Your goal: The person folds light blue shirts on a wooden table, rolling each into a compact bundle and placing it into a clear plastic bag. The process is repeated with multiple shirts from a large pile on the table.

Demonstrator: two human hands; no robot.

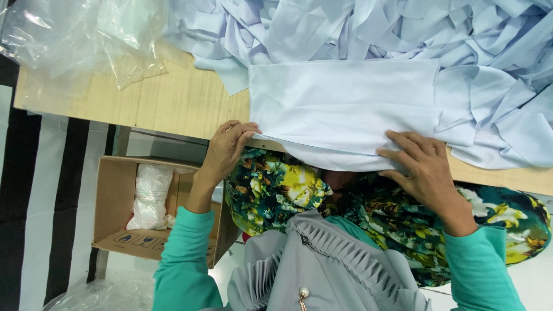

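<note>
pale cloth: one folded white-blue fabric piece lies flat on the wooden counter, its near edge hanging just over the counter's front rim toward the person.
left hand: left hand at the piece's near left corner, fingertips curled on the edge; looks like a light pinch of the corner, not a full grasp.
right hand: right hand spread flat, palm down, on the near right part of the same piece; fingers open and pressing, nothing enclosed.
state of the piece: top and side edges look straight and squared; layers show along the near edge, so at least one fold is judged made. near edge not yet lined up with the counter.
unprocessed stock: loose heap of the same pale fabric pieces crumpled behind and to the right of the flat piece, touching it; judged the bulk of the work is left.
finished stack: none visible on the counter.
other items: clear plastic bags at the far left of the counter, apart from the cloth; open cardboard box on the floor below, holding a white bagged bundle.
hidden: underside of the overhanging edge, covered by the person's patterned clothing.
</note>
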